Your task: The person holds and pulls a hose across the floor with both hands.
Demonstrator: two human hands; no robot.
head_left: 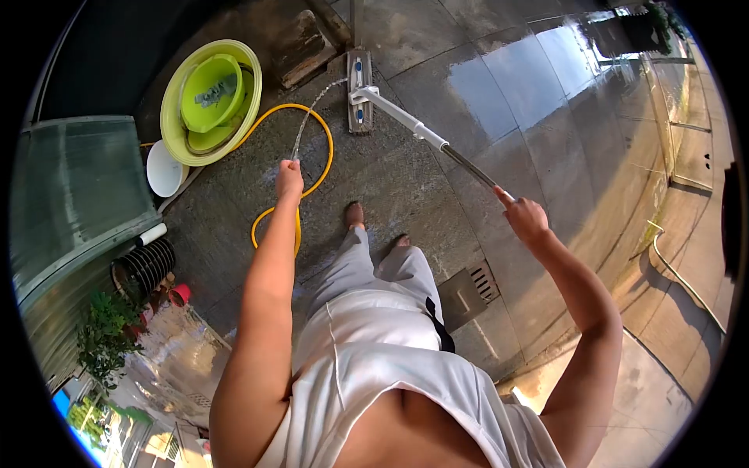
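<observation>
My left hand (289, 179) is closed around the end of a yellow hose (329, 148). A stream of water (310, 109) arcs from it toward the flat mop head. The hose loops on the wet floor beside and below that hand. In my right hand (526, 219) is the handle of a flat mop (413, 125), with a white and metal pole. Its rectangular head (360, 92) lies on the paving, its upper side with blue parts facing up. The fingers of both hands are wrapped round what they hold.
Yellow-green basins (253, 62) are stacked at the upper left, near a white bucket (165, 169). A metal drain cover (462, 296) lies right of my feet. Black crates (143, 269) and a plant (105, 335) stand at left. Another hose (686, 285) lies at far right.
</observation>
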